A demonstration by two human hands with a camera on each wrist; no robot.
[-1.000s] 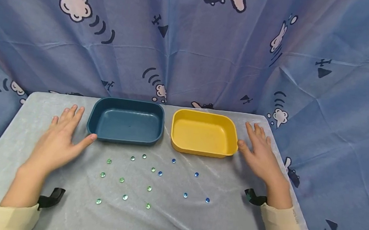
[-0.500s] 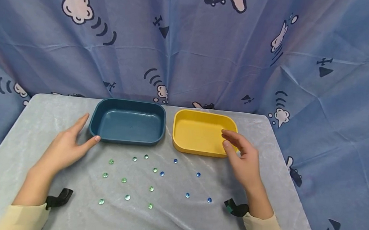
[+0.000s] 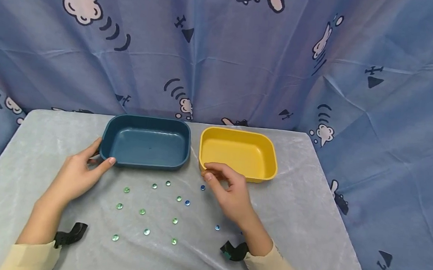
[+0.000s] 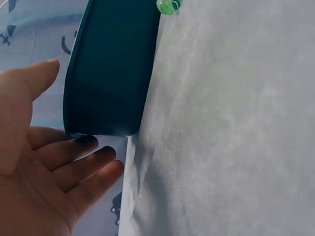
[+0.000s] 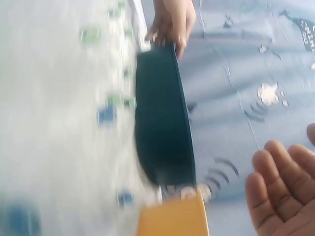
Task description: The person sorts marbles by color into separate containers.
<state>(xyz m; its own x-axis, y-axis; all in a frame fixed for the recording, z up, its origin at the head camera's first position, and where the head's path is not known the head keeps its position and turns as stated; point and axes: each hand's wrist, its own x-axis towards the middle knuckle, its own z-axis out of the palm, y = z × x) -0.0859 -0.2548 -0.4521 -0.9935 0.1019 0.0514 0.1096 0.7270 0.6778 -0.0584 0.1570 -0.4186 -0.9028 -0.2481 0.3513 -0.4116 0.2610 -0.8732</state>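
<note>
My left hand [image 3: 77,179] is at the left end of the dark teal bin [image 3: 143,165]. In the left wrist view its fingers [image 4: 81,169] reach the bin's end with the thumb apart from the wall. My right hand [image 3: 231,193] hovers over the near left corner of the yellow bin [image 3: 266,156], fingers loosely bent and holding nothing. In the right wrist view the right hand [image 5: 283,191] appears with its palm partly in sight. Several green glass beads [image 3: 142,211] lie scattered before the bins, with several blue glass beads [image 3: 187,202] to their right.
A pale grey cloth covers the table [image 3: 310,210]. Behind and beside it hangs a blue printed curtain [image 3: 221,80]. Black wrist camera mounts [image 3: 71,234] stick out from both wrists, and the right one overlaps the bead area.
My right hand has swept left from beyond the yellow bin's right end to its near left corner, fingers bending. My left hand has closed in on the teal bin's end, its spread fingers drawn together.
</note>
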